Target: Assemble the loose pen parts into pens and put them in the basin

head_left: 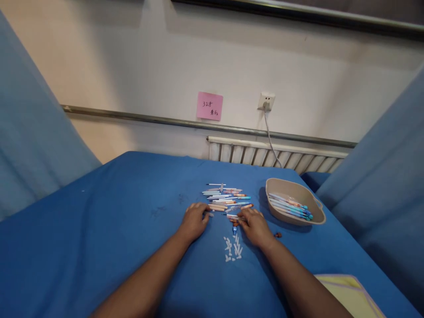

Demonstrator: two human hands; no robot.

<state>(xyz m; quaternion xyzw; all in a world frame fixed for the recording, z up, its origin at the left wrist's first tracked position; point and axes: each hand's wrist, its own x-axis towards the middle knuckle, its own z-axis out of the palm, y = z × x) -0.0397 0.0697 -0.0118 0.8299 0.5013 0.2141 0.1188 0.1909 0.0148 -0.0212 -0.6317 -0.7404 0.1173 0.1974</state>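
Blue cloth covers the table [109, 212], and behind it stands a pale wall with a pink note [210, 106], a socket [266, 101] and a radiator [274, 155]. On the left side of the work, the left hand [194, 221] lies palm down with loose, spread fingers, and its fingertips touch the near left edge of the pens [225, 198]. These pens lie in a flat heap just beyond both hands, in the middle of the table. Near them, between the wrists, is a small group of white caps [233, 248]. The right hand [254, 226] also lies palm down, with its fingers over a pen at the near right edge of the heap; it is not possible to tell if it pinches this pen. Further right, a beige bowl [314, 217] holds more pens, and a yellow sheet [351, 293] shows at the near right corner.

The pens look light, stiff and smooth, so they probably roll easily. It seems best to take one at the middle of its barrel.
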